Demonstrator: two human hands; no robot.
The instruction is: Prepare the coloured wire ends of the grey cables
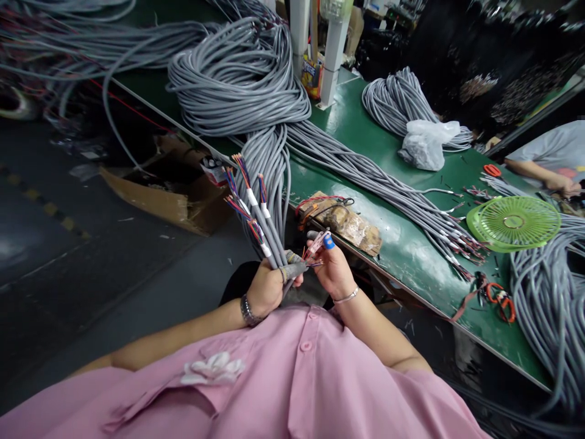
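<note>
My left hand is closed around several grey cables. Their upper ends carry white bands and fan out into bare multicoloured wires. The thumb and fingers I can see wear grey covers, and one cable end with thin coloured wires points right from this grip. Close beside it, my right hand, with a blue cover on one fingertip, pinches a small pale pink tool by those wires. Its exact kind is too small to make out. Both hands are in front of my body, off the table's edge.
On the green table lie coiled grey cables, a taped brown block, a green fan, orange-handled scissors and a plastic bag. A cardboard box stands on the floor. Another person's hand is at far right.
</note>
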